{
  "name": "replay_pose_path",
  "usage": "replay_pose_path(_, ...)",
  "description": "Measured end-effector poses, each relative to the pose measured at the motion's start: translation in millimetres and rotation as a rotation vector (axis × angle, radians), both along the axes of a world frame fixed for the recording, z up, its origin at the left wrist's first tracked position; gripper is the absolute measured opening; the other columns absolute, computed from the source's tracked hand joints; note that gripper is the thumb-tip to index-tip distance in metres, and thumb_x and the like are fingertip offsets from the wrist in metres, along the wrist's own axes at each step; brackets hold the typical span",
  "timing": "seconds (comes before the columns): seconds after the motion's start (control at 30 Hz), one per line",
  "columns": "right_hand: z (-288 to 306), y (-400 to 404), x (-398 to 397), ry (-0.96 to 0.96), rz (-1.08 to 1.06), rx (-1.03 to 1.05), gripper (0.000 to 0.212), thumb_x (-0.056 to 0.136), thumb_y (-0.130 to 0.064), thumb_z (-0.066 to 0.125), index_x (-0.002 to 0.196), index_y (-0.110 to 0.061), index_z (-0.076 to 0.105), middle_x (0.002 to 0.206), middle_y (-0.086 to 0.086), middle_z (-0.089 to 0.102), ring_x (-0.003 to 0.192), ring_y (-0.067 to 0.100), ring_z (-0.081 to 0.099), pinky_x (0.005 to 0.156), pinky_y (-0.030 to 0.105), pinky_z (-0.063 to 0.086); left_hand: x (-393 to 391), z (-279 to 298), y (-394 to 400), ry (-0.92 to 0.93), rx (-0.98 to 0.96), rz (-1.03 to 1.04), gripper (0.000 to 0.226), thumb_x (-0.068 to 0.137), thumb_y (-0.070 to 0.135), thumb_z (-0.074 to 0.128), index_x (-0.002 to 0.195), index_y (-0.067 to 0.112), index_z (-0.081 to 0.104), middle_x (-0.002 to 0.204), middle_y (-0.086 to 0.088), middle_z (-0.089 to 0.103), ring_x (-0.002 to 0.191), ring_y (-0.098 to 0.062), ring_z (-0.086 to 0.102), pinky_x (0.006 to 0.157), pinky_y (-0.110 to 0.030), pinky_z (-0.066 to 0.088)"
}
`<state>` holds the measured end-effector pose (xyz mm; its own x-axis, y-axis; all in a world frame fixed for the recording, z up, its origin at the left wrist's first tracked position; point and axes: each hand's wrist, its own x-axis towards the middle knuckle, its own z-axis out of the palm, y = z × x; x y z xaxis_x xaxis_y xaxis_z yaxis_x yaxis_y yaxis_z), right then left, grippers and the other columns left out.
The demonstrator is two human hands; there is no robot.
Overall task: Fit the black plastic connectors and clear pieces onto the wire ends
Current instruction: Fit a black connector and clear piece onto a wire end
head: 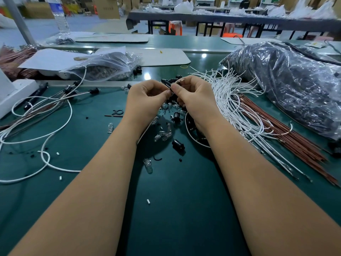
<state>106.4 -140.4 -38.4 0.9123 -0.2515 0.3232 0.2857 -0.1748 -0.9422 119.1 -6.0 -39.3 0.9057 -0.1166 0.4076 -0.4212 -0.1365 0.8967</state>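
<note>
Two big stockpiles flank my work spot: a sack of dark parts on the right, a smaller bag far left. Below the sack, white wires fan over the green mat, with brown wires beside them. Finished leads with black ends lie at left. Loose connectors and clear pieces are scattered between my forearms.

Risks as I judge them:
- the part in hand is small and pinched only at the fingertips; a skewed push could pop it loose into the litter below
- wire end mostly hidden behind my fingers, so I cannot confirm seating; a half-seated fit would pass unnoticed
- the white loop under my right wrist could snag and drag neighbouring wires

Hands: both raised just above the pile, meeting thumb to thumb. Left hand has fingers curled, thumb and forefinger pinching a black connector. Right hand is curled too, thumb pressed to the same piece, a white wire end arcing over its fingertips
</note>
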Motion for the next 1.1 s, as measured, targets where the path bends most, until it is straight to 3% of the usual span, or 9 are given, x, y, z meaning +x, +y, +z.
replay_pose_path(0.2, 1.5, 1.1, -2.5, -0.017, -0.016, 0.006, 0.010, 0.085, -0.015, 0.071, 0.080, -0.017, 0.063, 0.077, 0.007, 0.062, 0.067, 0.014, 0.055, 0.067, 0.032, 0.049, 2.1, -1.1, 0.5, 0.014, -0.024, -0.005, 0.010, 0.083, 0.008, 0.072, 0.078, 0.016, 0.069, 0.072, -0.002, 0.068, 0.068, -0.010, 0.061, 0.070, -0.025, 0.053)
replay_pose_path(0.37, 4.8, 1.3, -6.4, -0.034, -0.036, 0.020, 0.008, 0.088, -0.013, 0.070, 0.083, -0.015, 0.063, 0.077, 0.006, 0.062, 0.066, 0.013, 0.054, 0.068, 0.030, 0.051, 2.9, -1.5, 1.6, 0.032, -0.030, 0.009, 0.008, 0.083, 0.011, 0.074, 0.078, 0.016, 0.069, 0.070, 0.000, 0.067, 0.065, -0.008, 0.060, 0.066, -0.020, 0.052)
replay_pose_path(0.6, 6.4, 2.4, -6.5, -0.031, -0.061, 0.024, 0.007, 0.088, -0.014, 0.069, 0.087, -0.012, 0.063, 0.081, 0.009, 0.062, 0.070, 0.016, 0.055, 0.074, 0.039, 0.053, 2.4, -1.2, 1.9, 0.033, -0.019, 0.027, 0.010, 0.083, 0.011, 0.074, 0.077, 0.018, 0.069, 0.065, 0.007, 0.066, 0.059, -0.001, 0.059, 0.062, -0.015, 0.050)
replay_pose_path(0.77, 6.0, 2.0, -7.5, -0.043, -0.058, 0.032, 0.011, 0.088, -0.014, 0.069, 0.082, -0.018, 0.061, 0.078, 0.010, 0.061, 0.066, 0.017, 0.054, 0.066, 0.032, 0.051, 3.8, -0.6, 1.7, 0.042, 0.001, 0.039, 0.015, 0.085, 0.010, 0.072, 0.075, 0.020, 0.067, 0.059, 0.013, 0.064, 0.054, 0.002, 0.056, 0.058, -0.012, 0.047)
replay_pose_path(1.1, 4.2, 5.4, -7.1, -0.067, -0.064, 0.034, 0.015, 0.092, -0.011, 0.062, 0.082, -0.019, 0.055, 0.078, 0.012, 0.054, 0.068, 0.023, 0.049, 0.066, 0.038, 0.046, 6.0, -0.7, 3.7, 0.007, 0.143, 0.071, 0.008, 0.087, 0.014, 0.070, 0.080, 0.017, 0.067, 0.064, 0.007, 0.061, 0.052, 0.003, 0.049, 0.057, -0.011, 0.044)
